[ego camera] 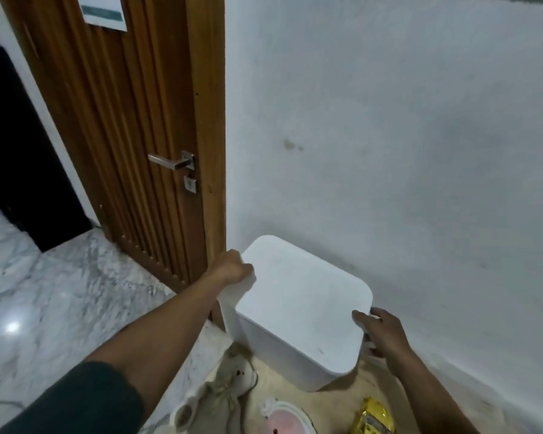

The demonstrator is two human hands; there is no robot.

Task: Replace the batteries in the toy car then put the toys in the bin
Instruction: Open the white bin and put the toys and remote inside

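Observation:
A white bin [298, 311] with a flat lid stands on the floor against the white wall, beside the door frame. My left hand [232, 267] grips the lid's far left edge, fingers curled over it. My right hand [377, 332] holds the lid's right edge, thumb on top and fingers wrapped round the side. The lid lies flat on the bin. No toy car or batteries are in view.
A wooden door [132, 136] with a metal handle [173, 161] stands left of the bin. On the floor in front lie a worn white shoe [213, 393], a round white and pink object [282, 418] and a yellow foil packet [372, 418]. A dark cabinet [16, 145] is far left.

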